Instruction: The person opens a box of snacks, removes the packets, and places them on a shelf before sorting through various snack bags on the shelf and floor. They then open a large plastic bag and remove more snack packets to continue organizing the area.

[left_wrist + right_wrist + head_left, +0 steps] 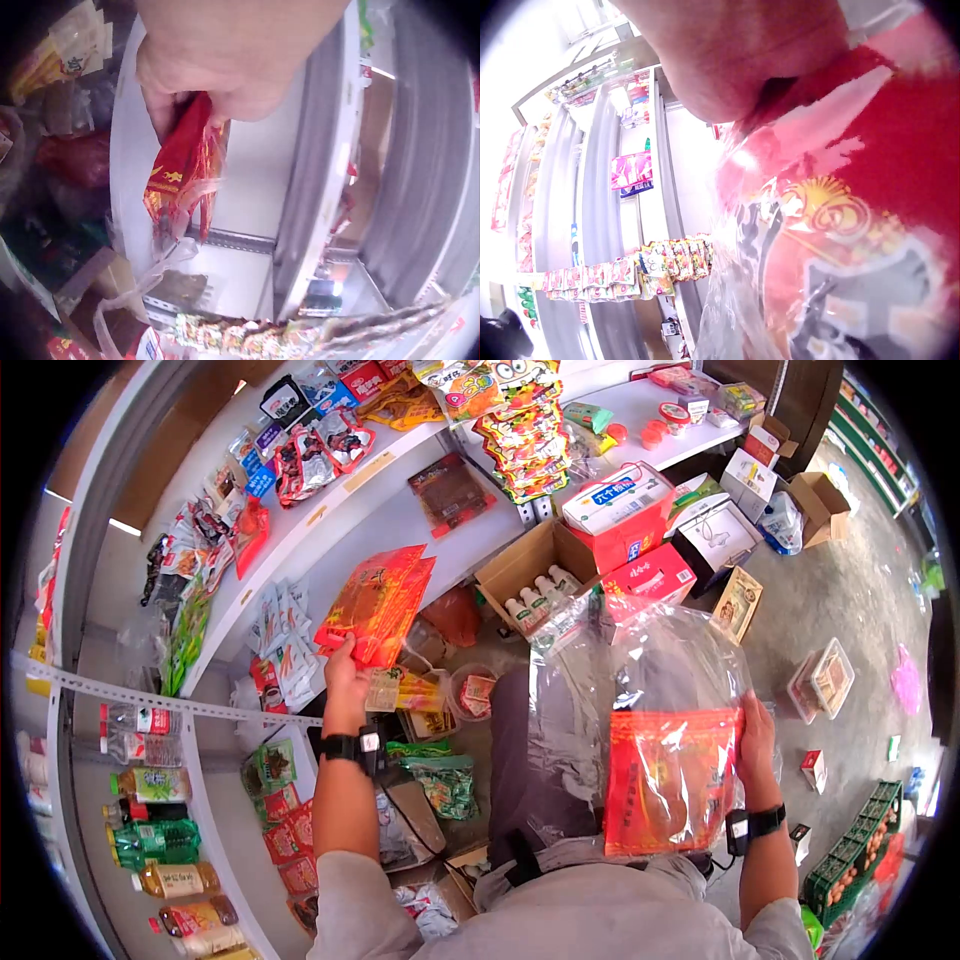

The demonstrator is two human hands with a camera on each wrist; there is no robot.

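Note:
Pinched in my left hand (345, 678) are red flat packets (378, 600), held over the lower shelf's edge; the left wrist view shows the fingers (217, 75) curled on the red packets (180, 165). My right hand (757, 745) grips the right side of a clear plastic bag (680, 660) with a red packet (672, 785) in its lower part, above the lap. In the right wrist view the hand (742, 60) is against the red packet (900, 165), its fingertips mostly hidden. Another dark red packet (450, 495) lies flat on the shelf.
Curved shelves (300, 525) with snack packets stand at the left, bottles (155, 840) below. An open carton (535, 575) with white bottles and red boxes (650, 575) sit ahead. On the floor at right are plastic tubs (822, 678) and a green crate (850, 850).

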